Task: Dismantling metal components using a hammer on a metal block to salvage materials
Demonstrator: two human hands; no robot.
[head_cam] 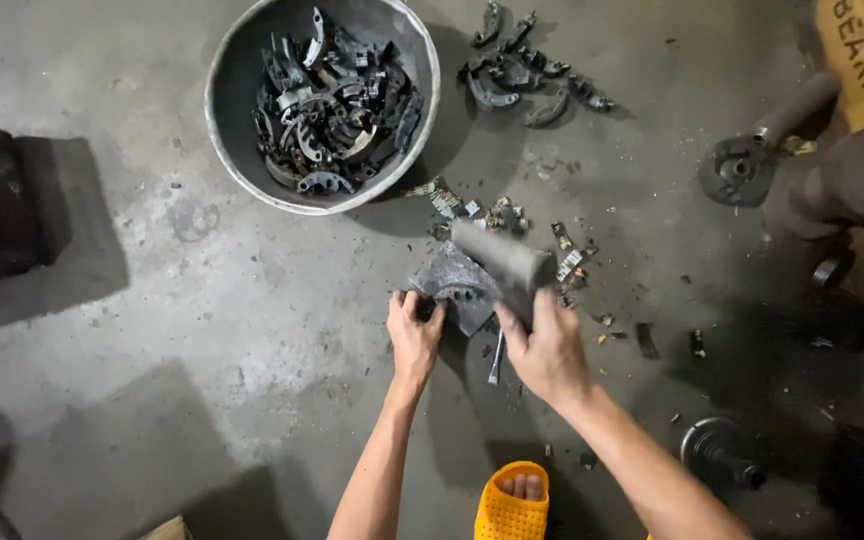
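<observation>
My left hand (413, 333) grips a small dark metal part against a square grey metal block (452, 282) lying on the concrete floor. My right hand (544, 350) is closed around the handle of a heavy grey hammer (504, 262), whose blurred head is raised just above the block. Small broken bits and metal scraps (564, 262) lie scattered around the block.
A grey round basin (242, 60) at the top holds several dark curved metal parts. A loose pile of similar parts (527, 70) lies to its right. A round disc with a shaft (747, 165) and a glove-like lump (852, 185) sit at right. My orange sandal (512, 505) is at the bottom.
</observation>
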